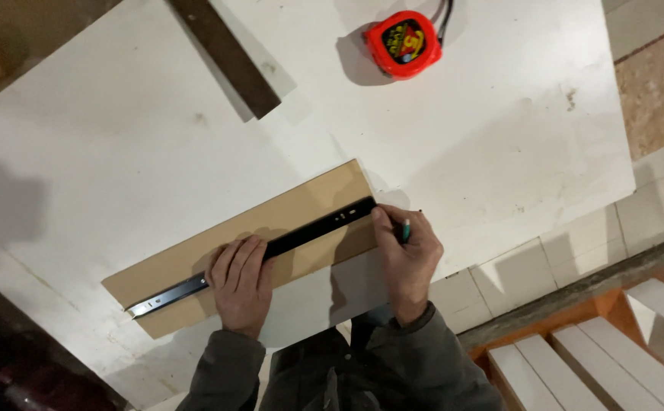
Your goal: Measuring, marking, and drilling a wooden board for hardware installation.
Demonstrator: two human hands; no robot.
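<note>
Drawer slide (pixel 271 250) is laid lengthwise on the brown board (pixel 248 243) on the white bench (pixel 157 137), pinned flat by the left hand (pixel 241 278). Pencil (pixel 406 230) is clasped in the right hand (pixel 408 255) at the slide's end; no marks visible yet.

Bright, hard light on white board (pixel 461 137) — near blown out at centre, surface detail washed. Light seems to come from upper right: tape measure (pixel 403 44) throws crisp shadow to left, dark wooden strip (pixel 229 57) shadows right and down. Left hand (pixel 241 281) and right hand (pixel 408 255) cast soft shadows on brown panel (pixel 286 213). Large blurred shadow at left edge. Corners dim — lower left almost black, upper left murky. Focus fair; slight softness, mild wide-angle bend at edges, perhaps.
</note>
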